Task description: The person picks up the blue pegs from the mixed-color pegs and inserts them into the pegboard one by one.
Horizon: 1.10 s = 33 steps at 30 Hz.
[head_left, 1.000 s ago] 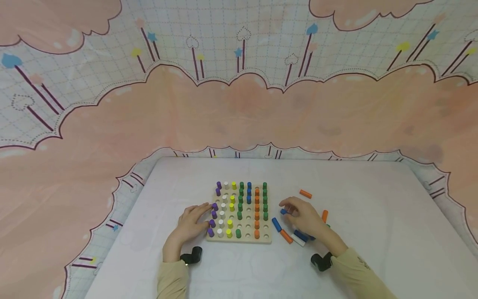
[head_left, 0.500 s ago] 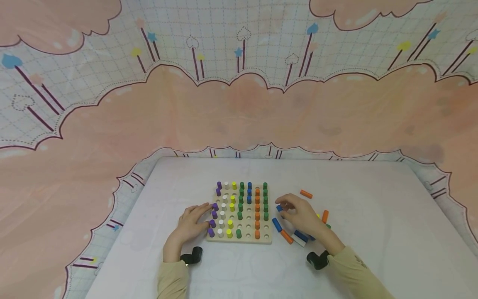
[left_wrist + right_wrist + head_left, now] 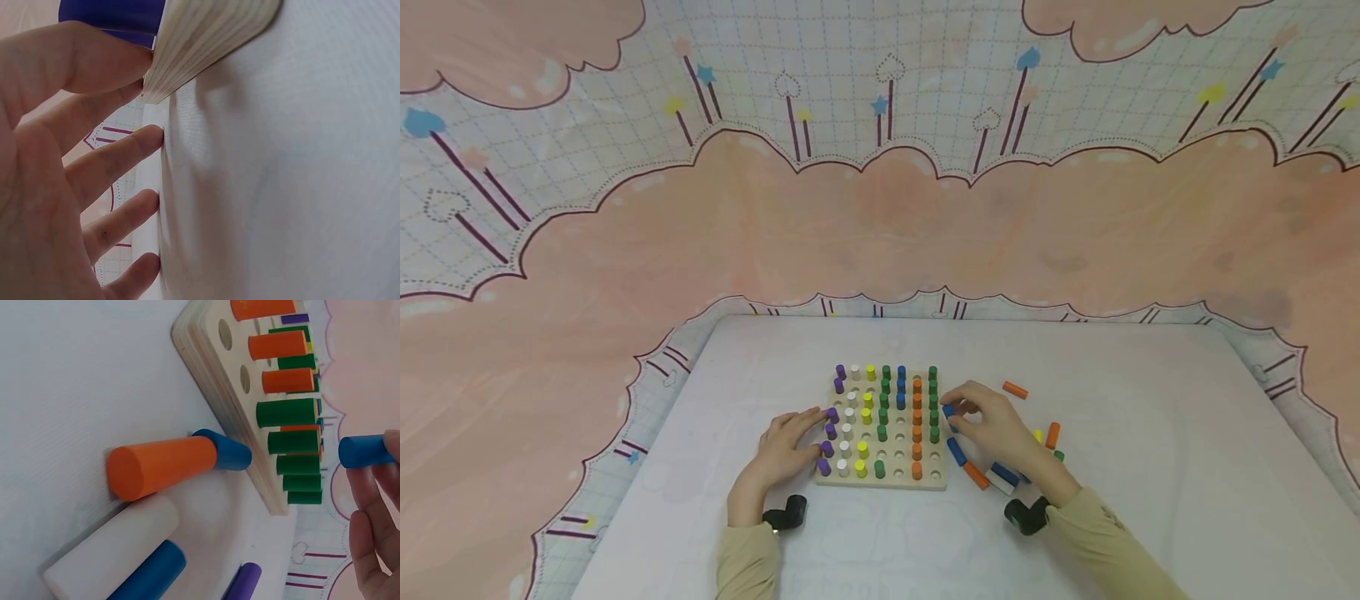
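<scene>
Pinching a blue peg [image 3: 362, 452], right fingers [image 3: 369, 494] hover near the pegboard [image 3: 883, 482]; sleeve mark [image 3: 1116, 522] unreadable.

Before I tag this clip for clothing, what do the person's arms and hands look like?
The left sleeve and right sleeve are tan, the right with a dark marking. At each sleeve's end sits a black, bent gadget. The left hand and right hand are ungloved; no cables show.

Blue peg [image 3: 364, 452] aloft near wooden pegboard [image 3: 880, 482]
</scene>
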{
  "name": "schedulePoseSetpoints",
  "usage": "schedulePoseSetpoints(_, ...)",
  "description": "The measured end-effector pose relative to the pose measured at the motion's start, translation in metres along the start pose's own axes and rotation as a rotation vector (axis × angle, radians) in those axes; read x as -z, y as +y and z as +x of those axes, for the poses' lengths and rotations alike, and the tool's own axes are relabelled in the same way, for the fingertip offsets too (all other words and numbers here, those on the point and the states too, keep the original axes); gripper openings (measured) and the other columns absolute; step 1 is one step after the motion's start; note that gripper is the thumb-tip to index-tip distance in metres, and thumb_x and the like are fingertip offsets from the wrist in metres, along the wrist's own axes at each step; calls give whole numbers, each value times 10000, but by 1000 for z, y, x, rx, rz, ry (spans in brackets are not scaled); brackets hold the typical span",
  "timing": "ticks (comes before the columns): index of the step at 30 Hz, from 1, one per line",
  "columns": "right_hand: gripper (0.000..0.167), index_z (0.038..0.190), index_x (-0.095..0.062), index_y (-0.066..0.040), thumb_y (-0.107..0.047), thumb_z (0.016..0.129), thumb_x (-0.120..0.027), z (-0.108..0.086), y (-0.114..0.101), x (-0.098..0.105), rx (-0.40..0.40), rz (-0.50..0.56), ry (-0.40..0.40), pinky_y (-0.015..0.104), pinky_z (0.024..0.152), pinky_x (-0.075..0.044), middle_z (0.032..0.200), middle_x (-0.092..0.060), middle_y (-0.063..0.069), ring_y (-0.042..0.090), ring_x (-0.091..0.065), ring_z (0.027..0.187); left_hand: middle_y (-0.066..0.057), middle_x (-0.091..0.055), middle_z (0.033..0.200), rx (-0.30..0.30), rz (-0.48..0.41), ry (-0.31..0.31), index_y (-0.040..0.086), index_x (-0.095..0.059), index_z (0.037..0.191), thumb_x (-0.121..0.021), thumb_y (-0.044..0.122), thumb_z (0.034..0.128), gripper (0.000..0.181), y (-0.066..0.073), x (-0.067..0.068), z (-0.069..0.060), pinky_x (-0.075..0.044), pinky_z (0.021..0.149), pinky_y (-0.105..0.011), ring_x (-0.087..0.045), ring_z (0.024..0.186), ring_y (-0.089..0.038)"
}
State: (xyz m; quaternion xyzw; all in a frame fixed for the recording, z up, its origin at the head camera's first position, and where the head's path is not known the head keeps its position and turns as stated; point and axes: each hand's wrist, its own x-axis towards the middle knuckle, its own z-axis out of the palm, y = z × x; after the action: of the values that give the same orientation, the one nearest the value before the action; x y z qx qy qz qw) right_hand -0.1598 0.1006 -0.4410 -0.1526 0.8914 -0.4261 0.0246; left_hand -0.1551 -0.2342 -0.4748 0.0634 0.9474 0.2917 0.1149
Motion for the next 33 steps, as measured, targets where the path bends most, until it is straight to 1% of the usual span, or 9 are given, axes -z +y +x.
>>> schedulePoseSetpoints(5, 276, 1125, -647, -125, -77, 856, -684, 6, -5, -2, 13, 11, -20, 428, 904, -538, 1063, -648, -22, 161, -627, 984, -120, -417, 1512, 0, -3, -2, 139, -496, 1401, -584, 158, 848, 560, 0, 0, 0, -193, 1102, -683, -263, 1395, -412)
schedulePoseSetpoints(11, 260, 1114, -652, -123, -73, 860, -677, 15, -13, -4, 31, 20, -49, 399, 899, -532, 1063, -652, -23, 150, -626, 975, -122, -416, 1513, 2, -5, -3, 141, -502, 1397, -585, 152, 848, 555, 0, 0, 0, -189, 1098, -690, -259, 1396, -413)
schedulePoseSetpoints(15, 253, 1114, -651, -113, -74, 865, -670, 21, -18, -7, 10, 59, -78, 450, 918, -523, 1074, -652, -21, 164, -612, 989, -120, -418, 1511, 1, -1, 1, 142, -503, 1396, -587, 155, 850, 553, -1, 0, 0, -191, 1099, -689, -264, 1394, -412)
schedulePoseSetpoints(18, 247, 1109, -651, -108, -75, 865, -670, 25, -21, -9, 5, 71, -88, 465, 920, -519, 1064, -656, -13, 156, -604, 974, -119, -420, 1511, 0, 1, 3, 145, -505, 1395, -590, 156, 851, 551, -1, -1, 1, -193, 1098, -691, -265, 1393, -413)
schedulePoseSetpoints(23, 227, 1078, -648, -97, -51, 857, -671, 32, -21, -13, 43, 65, -91, 417, 878, -534, 1024, -663, 11, 138, -607, 927, -117, -421, 1511, 2, -1, 2, 149, -505, 1395, -592, 154, 849, 553, -1, -1, 1, -197, 1099, -687, -265, 1395, -415)
schedulePoseSetpoints(27, 225, 1070, -646, -112, -53, 855, -676, 37, -22, -18, 52, 67, -105, 354, 844, -544, 1029, -667, 29, 135, -608, 914, -115, -422, 1510, 4, -6, 3, 151, -506, 1395, -593, 153, 847, 555, -1, -1, 0, -200, 1100, -681, -266, 1394, -414)
schedulePoseSetpoints(31, 211, 1064, -646, -112, -55, 862, -667, 42, -23, -22, 58, 62, -121, 345, 829, -533, 1019, -664, 28, 128, -593, 901, -113, -424, 1509, 5, -6, 6, 152, -506, 1395, -595, 153, 847, 555, 0, 0, 0, -201, 1102, -679, -268, 1394, -411)
schedulePoseSetpoints(33, 207, 1060, -646, -119, -55, 864, -664, 44, -23, -24, 51, 64, -131, 328, 814, -524, 1010, -658, 6, 118, -586, 897, -112, -424, 1509, 6, -5, 6, 153, -507, 1394, -596, 153, 848, 554, 0, 0, 0, -202, 1101, -679, -269, 1394, -410)
